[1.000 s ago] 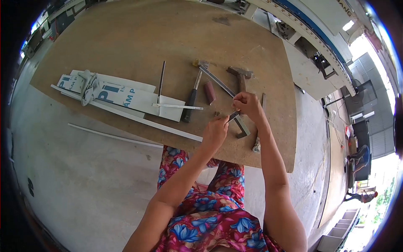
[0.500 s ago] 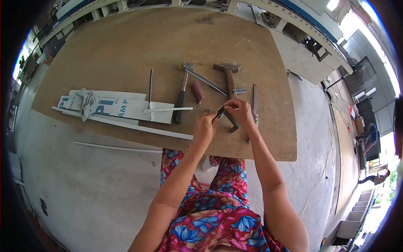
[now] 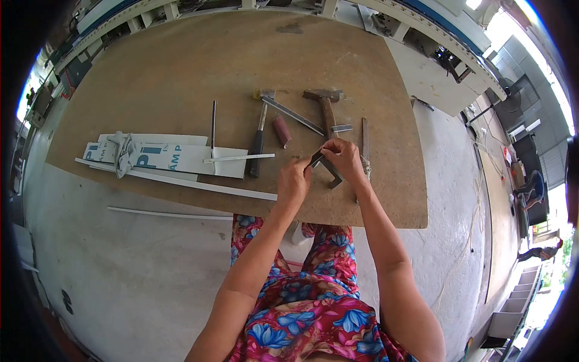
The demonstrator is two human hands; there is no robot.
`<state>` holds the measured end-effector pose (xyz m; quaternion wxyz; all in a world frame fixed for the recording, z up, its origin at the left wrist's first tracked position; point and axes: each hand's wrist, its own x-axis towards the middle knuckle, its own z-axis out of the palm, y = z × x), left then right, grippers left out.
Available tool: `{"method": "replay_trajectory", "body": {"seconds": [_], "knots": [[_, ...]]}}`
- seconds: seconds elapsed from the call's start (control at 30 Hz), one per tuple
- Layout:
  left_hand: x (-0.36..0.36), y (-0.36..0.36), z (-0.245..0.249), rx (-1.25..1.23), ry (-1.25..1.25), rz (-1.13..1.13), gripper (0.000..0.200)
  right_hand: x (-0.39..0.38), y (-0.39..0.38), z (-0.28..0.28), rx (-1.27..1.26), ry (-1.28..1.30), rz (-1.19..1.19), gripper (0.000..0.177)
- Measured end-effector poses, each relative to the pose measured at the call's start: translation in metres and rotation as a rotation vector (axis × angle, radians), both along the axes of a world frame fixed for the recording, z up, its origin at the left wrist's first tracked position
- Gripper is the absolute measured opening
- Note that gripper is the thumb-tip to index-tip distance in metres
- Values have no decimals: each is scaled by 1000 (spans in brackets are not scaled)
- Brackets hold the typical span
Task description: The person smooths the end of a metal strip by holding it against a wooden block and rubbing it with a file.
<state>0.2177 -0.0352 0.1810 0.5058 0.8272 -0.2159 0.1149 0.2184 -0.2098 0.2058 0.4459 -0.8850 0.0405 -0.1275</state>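
Over the front part of the brown table [image 3: 181, 66], both my hands hold a short dark strip [image 3: 316, 158]. My left hand [image 3: 295, 180] pinches its near end, fingers closed. With thumb and fingertips together, my right hand [image 3: 342, 160] grips the far end, and its fingers hide part of the strip. Just beyond the right hand lies a hammer [image 3: 327, 113] with a wooden handle. A dark angled metal piece [image 3: 333, 176] shows below that hand. Left of the hammer are a long grey metal strip [image 3: 294, 116] and a dark red block [image 3: 281, 131].
A black-handled tool [image 3: 257, 151] lies left of the block. Printed white panels [image 3: 169, 154] with a crumpled grey cloth [image 3: 124, 152] and a long white strip [image 3: 211, 189] occupy the table's left. A narrow flat bar [image 3: 365, 137] lies to the right. Two people are at the far right.
The view has shifted slightly. Both hands stay close together on the dark strip, with barely any movement.
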Motion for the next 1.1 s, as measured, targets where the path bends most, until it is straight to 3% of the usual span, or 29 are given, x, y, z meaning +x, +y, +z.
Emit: {"method": "replay_trajectory", "body": {"seconds": [0.47,1.1], "knots": [[3,2,-1,108,37,-16,29,-6,11,2,-79,-139,62,15],[4,2,-8,45,47,-25,32,-11,9,6,13,-140,50,19]]}}
